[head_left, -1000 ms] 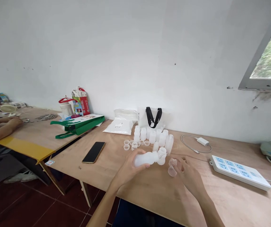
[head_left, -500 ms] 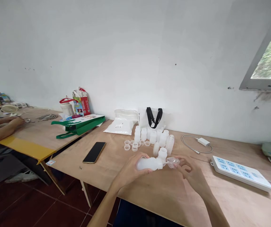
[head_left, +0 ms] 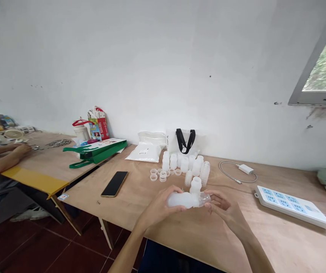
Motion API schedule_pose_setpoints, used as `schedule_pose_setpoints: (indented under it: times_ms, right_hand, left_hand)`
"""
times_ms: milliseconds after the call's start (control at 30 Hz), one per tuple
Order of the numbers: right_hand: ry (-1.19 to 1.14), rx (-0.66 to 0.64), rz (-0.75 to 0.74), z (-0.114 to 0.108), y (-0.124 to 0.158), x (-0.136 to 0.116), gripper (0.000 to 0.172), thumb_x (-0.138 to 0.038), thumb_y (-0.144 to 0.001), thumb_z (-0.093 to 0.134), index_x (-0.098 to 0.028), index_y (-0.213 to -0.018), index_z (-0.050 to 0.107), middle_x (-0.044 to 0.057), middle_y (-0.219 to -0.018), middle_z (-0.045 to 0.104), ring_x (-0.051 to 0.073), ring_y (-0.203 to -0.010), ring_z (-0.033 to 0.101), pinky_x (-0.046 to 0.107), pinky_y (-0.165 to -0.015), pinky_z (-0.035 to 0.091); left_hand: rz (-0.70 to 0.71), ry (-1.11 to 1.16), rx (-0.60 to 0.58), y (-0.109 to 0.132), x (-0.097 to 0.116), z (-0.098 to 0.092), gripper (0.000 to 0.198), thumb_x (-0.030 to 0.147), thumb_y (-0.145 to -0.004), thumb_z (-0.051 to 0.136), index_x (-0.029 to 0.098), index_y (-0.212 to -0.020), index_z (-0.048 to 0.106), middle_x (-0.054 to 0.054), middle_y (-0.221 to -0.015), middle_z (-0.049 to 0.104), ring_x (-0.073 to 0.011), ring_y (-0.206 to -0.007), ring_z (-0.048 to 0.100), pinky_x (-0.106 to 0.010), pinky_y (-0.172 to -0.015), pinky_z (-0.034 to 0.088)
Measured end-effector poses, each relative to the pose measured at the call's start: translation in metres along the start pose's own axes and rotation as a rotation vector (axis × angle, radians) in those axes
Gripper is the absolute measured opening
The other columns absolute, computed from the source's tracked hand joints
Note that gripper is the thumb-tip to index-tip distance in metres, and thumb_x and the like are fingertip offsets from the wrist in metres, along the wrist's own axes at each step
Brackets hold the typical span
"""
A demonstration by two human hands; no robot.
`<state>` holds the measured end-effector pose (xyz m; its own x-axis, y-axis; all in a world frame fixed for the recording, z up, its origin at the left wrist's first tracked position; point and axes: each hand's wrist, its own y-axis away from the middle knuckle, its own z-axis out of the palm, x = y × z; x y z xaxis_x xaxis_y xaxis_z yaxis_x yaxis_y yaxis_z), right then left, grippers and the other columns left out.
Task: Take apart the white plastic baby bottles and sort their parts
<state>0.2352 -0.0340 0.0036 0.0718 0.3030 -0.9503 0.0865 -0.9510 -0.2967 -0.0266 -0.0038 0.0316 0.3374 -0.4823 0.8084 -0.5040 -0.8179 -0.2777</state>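
A white translucent bottle [head_left: 178, 200] lies sideways just above the table, its base in my left hand [head_left: 163, 203], fingers and thumb wrapped round it. At its right end a clear cap [head_left: 204, 199] sits over the bottle's mouth. My right hand [head_left: 222, 204] pinches this cap between thumb and fingers. Right behind the held bottle stands another white bottle [head_left: 196, 184] with an open neck. Farther back are several more white bottles [head_left: 184, 163], stacked clear caps [head_left: 205, 173], a shorter stack [head_left: 188, 177] and several loose translucent rings [head_left: 163, 175].
A black phone [head_left: 114, 184] lies at left, a white power strip [head_left: 292, 206] at right, near a coiled cable with adapter [head_left: 246, 169]. White plastic packages [head_left: 144, 152] and a black-handled bag [head_left: 172, 142] rest by the wall. Another person's hands [head_left: 22, 150] are over the left table, beyond a green bag [head_left: 100, 151].
My right hand has moved left, bringing the clear cap from beside the bottle's mouth onto it. My left hand keeps its hold on the bottle.
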Motion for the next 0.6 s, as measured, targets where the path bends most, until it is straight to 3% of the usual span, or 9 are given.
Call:
schedule_pose_setpoints:
  times_ms: [133, 367, 600]
  right_hand:
    - [0.041, -0.031, 0.011, -0.004, 0.001, -0.004, 0.034, -0.045, -0.077, 0.08, -0.024, -0.103, 0.073, 0.009, -0.113, 0.073, 0.024, -0.091, 0.072, 0.037, -0.079, 0.062]
    - [-0.023, 0.018, 0.059, -0.006, -0.003, 0.01, 0.037, -0.046, -0.066, 0.089, -0.022, -0.091, 0.074, 0.011, -0.103, 0.078, 0.026, -0.086, 0.076, 0.039, -0.079, 0.063]
    - [-0.082, 0.048, 0.071, -0.003, -0.007, 0.034, 0.043, -0.05, -0.057, 0.093, -0.021, -0.081, 0.071, 0.013, -0.104, 0.079, 0.033, -0.097, 0.075, 0.043, -0.081, 0.063]
  left_hand:
    - [-0.024, -0.001, -0.021, 0.001, 0.0, 0.0, 0.039, 0.048, -0.081, 0.075, 0.026, -0.11, 0.062, -0.001, -0.115, 0.068, -0.0239, -0.105, 0.061, -0.035, -0.093, 0.046]
    - [-0.038, -0.062, -0.028, -0.001, -0.005, 0.005, 0.04, 0.048, -0.078, 0.077, 0.024, -0.105, 0.061, -0.001, -0.115, 0.066, -0.0244, -0.109, 0.059, -0.033, -0.092, 0.044]
    - [0.019, -0.154, -0.01, 0.001, -0.006, 0.006, 0.037, 0.047, -0.083, 0.073, 0.025, -0.109, 0.059, 0.0, -0.115, 0.065, -0.0228, -0.108, 0.06, -0.031, -0.09, 0.045]
